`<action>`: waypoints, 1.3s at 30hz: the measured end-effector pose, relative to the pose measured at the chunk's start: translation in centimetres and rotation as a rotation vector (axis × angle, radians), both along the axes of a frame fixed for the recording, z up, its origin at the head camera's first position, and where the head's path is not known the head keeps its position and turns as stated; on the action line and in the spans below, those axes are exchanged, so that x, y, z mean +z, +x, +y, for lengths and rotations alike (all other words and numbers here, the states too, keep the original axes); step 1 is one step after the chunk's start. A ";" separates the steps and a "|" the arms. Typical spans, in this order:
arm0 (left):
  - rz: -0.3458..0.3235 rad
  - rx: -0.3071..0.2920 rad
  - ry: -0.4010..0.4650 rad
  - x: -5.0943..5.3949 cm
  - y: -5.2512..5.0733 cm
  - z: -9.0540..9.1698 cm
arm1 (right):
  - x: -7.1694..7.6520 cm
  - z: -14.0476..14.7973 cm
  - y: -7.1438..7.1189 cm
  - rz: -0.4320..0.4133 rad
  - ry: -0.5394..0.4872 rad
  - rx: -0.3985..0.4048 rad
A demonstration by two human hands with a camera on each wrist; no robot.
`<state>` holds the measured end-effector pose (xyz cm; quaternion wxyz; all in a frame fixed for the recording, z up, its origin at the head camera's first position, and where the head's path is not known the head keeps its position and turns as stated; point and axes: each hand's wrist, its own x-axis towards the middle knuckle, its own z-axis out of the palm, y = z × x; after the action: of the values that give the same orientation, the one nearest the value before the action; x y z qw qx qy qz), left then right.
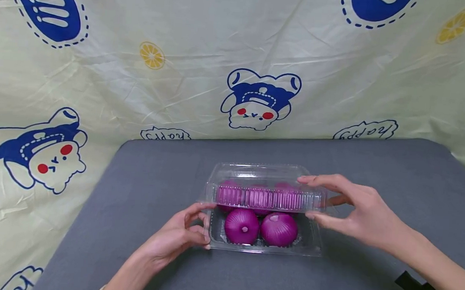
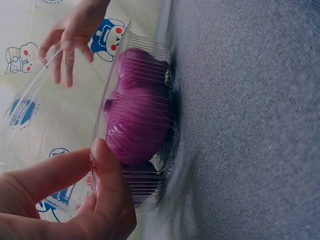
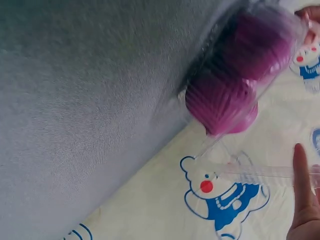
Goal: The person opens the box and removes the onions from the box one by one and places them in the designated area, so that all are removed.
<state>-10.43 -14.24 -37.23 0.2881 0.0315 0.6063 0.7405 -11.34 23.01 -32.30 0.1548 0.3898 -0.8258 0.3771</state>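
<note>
A clear plastic container (image 1: 266,250) holds several purple onions (image 1: 242,226); two show in its front half, the others behind the partly lowered clear lid (image 1: 260,172). My left hand (image 1: 180,234) pinches the container's left rim, with the thumb toward the front corner. In the left wrist view the fingers of that hand (image 2: 107,200) grip the rim beside the onions (image 2: 140,120). My right hand (image 1: 365,213) holds the lid's right end between thumb and fingers. The right wrist view shows part of this hand (image 3: 305,210) at the lid (image 3: 255,175), with onions (image 3: 220,100) above.
The container stands on a grey cloth-covered table (image 1: 168,172). Behind the table hangs a pale sheet (image 1: 196,90) printed with blue cartoon figures and orange slices. A black patch (image 1: 418,289) lies at the right, beside my right forearm.
</note>
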 end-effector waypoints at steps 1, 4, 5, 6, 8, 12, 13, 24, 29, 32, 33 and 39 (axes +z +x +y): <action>-0.001 0.002 -0.003 0.0 0.0 0.0 | 0.1 0.1 -0.3 -0.024 -0.061 0.008; -0.006 0.012 -0.001 0.0 0.1 0.1 | 0.2 0.2 -1.3 -0.074 -0.248 0.010; -0.007 0.017 0.000 0.0 0.1 0.1 | 0.1 0.2 -1.7 -0.088 -0.322 0.032; -0.007 0.022 0.001 0.0 0.1 0.1 | 0.2 0.2 -2.0 -0.102 -0.380 0.041; -0.006 0.031 0.001 0.0 0.1 0.1 | 0.3 0.1 -2.6 -0.132 -0.461 0.019; -0.002 0.040 0.001 0.0 0.1 0.2 | 0.9 -0.4 -3.2 -0.174 -0.527 -0.029; 0.001 0.040 0.002 0.0 0.1 0.2 | 1.1 -0.7 -3.3 -0.174 -0.526 -0.042; 0.013 0.036 0.010 0.0 0.0 0.1 | 2.3 -1.7 -5.1 -0.027 -0.331 -0.250; 0.016 0.025 0.022 -0.1 -0.1 -0.1 | 2.1 -1.7 -6.6 -0.058 -0.312 -0.308; 0.016 0.021 0.024 -0.1 -0.2 -0.3 | 2.1 -1.7 -7.4 -0.082 -0.330 -0.323; 0.015 0.020 0.023 -0.1 -0.2 -0.3 | 2.0 -1.6 -7.7 -0.088 -0.336 -0.328; -0.003 0.024 0.008 0.0 -0.3 -0.4 | 1.0 -1.1 -9.9 -0.153 -0.412 -0.322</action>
<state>-10.75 -14.68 -37.22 0.2800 0.0241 0.6030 0.7466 -21.26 21.94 -31.35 0.2259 0.1841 -0.7924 0.5359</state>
